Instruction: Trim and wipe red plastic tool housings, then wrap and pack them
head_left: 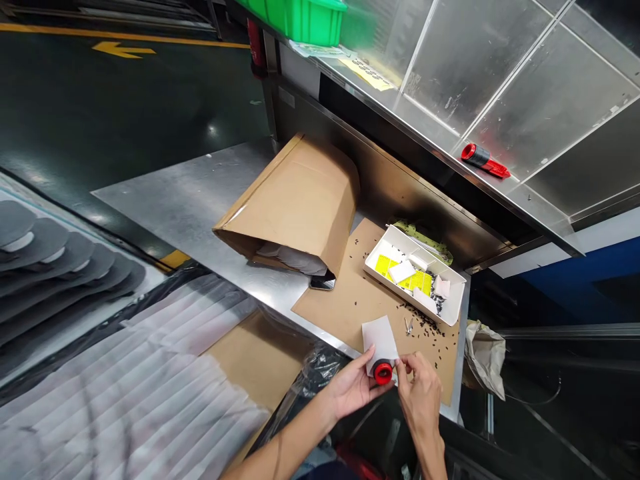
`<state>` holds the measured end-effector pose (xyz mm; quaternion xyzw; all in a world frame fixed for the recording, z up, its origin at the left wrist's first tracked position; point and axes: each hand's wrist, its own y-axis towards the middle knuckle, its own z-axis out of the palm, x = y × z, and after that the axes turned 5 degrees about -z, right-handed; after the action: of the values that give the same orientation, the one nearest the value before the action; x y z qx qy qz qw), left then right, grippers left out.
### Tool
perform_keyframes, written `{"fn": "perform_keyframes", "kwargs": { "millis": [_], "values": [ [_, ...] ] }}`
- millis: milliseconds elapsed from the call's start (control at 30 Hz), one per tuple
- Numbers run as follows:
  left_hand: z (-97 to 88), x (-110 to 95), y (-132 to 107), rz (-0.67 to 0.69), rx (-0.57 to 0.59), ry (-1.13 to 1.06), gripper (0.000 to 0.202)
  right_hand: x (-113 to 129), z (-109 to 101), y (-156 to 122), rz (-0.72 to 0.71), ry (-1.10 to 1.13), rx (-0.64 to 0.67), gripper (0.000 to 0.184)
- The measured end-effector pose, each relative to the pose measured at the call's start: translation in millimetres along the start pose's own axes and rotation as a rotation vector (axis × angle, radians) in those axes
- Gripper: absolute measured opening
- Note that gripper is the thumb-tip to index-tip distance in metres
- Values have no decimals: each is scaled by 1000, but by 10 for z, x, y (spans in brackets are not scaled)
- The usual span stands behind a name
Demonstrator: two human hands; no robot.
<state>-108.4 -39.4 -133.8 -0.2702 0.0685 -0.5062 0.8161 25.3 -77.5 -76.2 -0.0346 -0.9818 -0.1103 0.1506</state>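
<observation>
My left hand is closed around a red-and-black round part, its open red end turned towards me. Behind and above that part a small white sheet stands up, with my left thumb on its edge. Thumb and fingertips of my right hand pinch together at the sheet's lower right edge, close beside the red ring. Just beyond my hands lie a few thin metal pins and many scattered small black pieces on a brown cardboard sheet.
A white tray holds yellow labels, white pieces and black bits. Left of it lies a large brown paper bag, a phone at its mouth. The metal shelf above carries a red-and-black tube and a green bin. Wrapped sheets lie lower left.
</observation>
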Motion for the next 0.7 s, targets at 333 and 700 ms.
{"fn": "perform_keyframes", "kwargs": {
  "millis": [333,700],
  "values": [
    [-50,-12,-46,-234,8,19,57,-10,-108,35,-172,-137,114,33],
    [-474,-109,-421,339,-219,-106,6,-282,16,-214,60,424,32,45]
  ]
}}
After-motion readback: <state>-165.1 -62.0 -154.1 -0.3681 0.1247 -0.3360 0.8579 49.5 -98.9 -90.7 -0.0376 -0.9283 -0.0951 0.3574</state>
